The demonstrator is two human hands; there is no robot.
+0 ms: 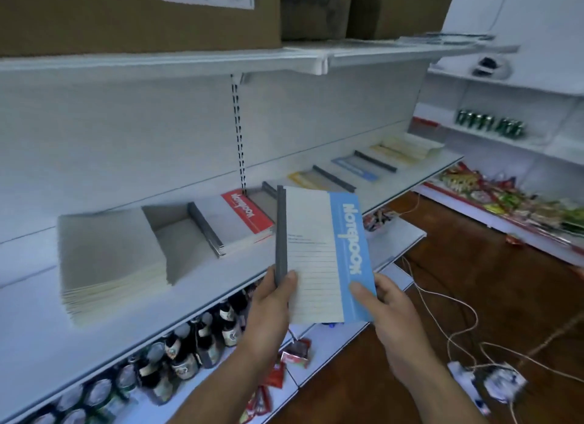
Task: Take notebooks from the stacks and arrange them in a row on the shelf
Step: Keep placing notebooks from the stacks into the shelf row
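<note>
Both hands up in front of the middle shelf [407, 186], sharing one blue notebook [316, 250].
- Left hand [271, 303]: thumb curled onto the cover beside the dark spine, fingers hidden behind. Grips the lower left corner.
- Right hand [385, 306]: thumb pressed on the blue band at the lower right corner, fingers behind. Also gripping.
- The notebook is in the air, cover facing the camera, clear of the shelf and not yet set down.

On the shelf, left to right:
- Tall grey stack [110, 253], many notebooks deep.
- A lower grey pile [180, 246] just beside it.
- Red notebook [245, 216] on top of a short pile, dark spine toward the grey piles.
- Past it a row runs toward the far end: a yellow notebook [301, 179], a second blue one [354, 167], then a cream pile [404, 147]. Blurred, so an exact count can't be made. The held notebook hides part of the row next to the red one.

Progress, as I judge it: the row is started, with several notebooks placed at spaced intervals. One more is in hand, ready to go down. The grey stack is high, so plenty is left to do. Which gap this one is meant for I cannot tell.

Bottles [189, 344] below, boxes [126, 13] above.
</note>
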